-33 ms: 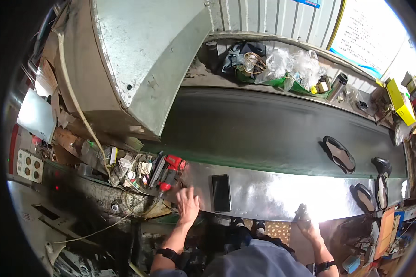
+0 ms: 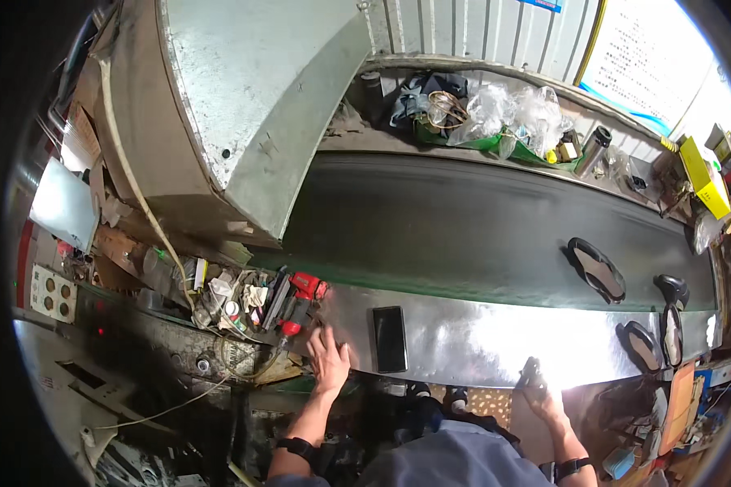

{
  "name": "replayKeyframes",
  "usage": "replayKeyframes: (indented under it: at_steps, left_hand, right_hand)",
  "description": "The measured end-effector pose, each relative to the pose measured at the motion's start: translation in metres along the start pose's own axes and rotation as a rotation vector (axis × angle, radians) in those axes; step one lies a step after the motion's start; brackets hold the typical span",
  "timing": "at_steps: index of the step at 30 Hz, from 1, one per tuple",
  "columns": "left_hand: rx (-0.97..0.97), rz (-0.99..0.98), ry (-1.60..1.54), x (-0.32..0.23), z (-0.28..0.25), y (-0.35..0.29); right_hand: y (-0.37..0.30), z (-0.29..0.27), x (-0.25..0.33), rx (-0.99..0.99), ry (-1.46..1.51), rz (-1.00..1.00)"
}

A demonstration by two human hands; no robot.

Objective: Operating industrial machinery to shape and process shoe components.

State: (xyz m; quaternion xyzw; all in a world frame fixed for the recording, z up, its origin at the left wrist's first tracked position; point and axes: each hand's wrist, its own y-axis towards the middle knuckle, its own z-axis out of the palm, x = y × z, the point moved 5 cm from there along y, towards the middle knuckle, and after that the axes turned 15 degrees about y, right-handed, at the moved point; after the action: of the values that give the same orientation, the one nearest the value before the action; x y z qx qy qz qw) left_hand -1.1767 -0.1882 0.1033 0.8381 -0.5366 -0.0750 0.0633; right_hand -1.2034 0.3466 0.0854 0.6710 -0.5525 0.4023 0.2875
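Observation:
My left hand [image 2: 329, 361] rests with fingers spread on the front edge of the shiny metal table strip [image 2: 447, 325]. It holds nothing. A black phone [image 2: 390, 339] lies just to its right. Beyond its fingertips sits a red and black power tool [image 2: 300, 304]. My right hand [image 2: 542, 399] lies on the same front edge, farther right, its fingers stretched forward. Glare and shadow blur its darkened fingertips; no held object shows. Black shoes lie to the right: one [image 2: 597, 270] on the dark conveyor belt [image 2: 430, 223], another [image 2: 643, 347] on the metal strip.
A large grey metal hood [image 2: 260, 105] covers the belt's left end. Cables and small clutter [image 2: 227, 304] crowd the left side. Plastic bags [image 2: 516, 114] and a metal flask [image 2: 594, 151] line the back ledge. A yellow box [image 2: 704, 180] stands at the far right.
My left hand's fingers have shifted slightly and now look sharper, with less motion blur. My right hand, the phone and the shoes stay in place.

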Motion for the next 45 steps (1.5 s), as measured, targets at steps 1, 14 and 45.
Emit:
replayKeyframes:
  at_steps: [1, 14, 45]
  left_hand:
    - [0.002, 0.005, 0.007, 0.007, 0.006, -0.001]
    - [0.182, 0.146, 0.155, 0.027, 0.028, -0.014]
    - [0.176, 0.0, -0.391, -0.068, 0.0, 0.044]
  right_hand:
    - [0.002, 0.002, 0.011, 0.009, 0.014, -0.048]
    - [-0.003, -0.005, -0.024, 0.087, -0.157, 0.074]
    - [0.018, 0.007, 0.011, 0.139, -0.386, -0.088]
